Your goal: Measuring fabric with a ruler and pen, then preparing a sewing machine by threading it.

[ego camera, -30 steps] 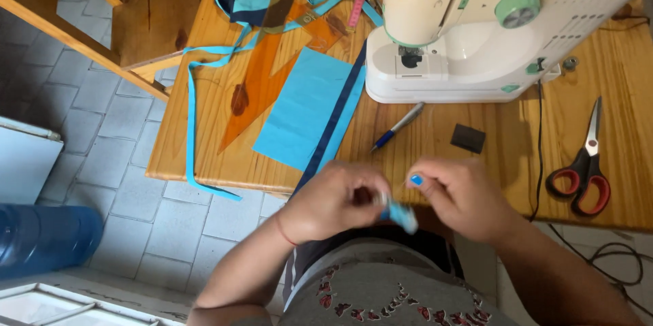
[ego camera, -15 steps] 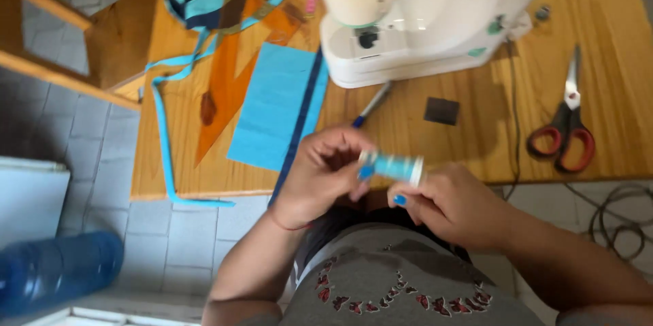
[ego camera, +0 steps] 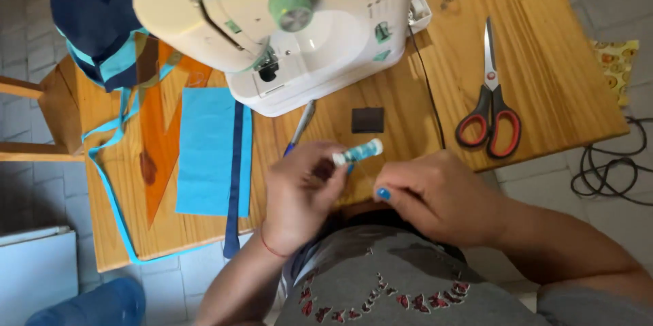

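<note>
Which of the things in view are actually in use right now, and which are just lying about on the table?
In use: thread spool, held in the left hand; right hand pinched close beside it.

Lying about: sewing machine, scissors, small black square, pen, blue fabric piece, orange set square, all untouched on the wooden table.

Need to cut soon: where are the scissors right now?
In the head view, the scissors lie on the wooden table, right of the sewing machine, beyond the right hand.
</note>
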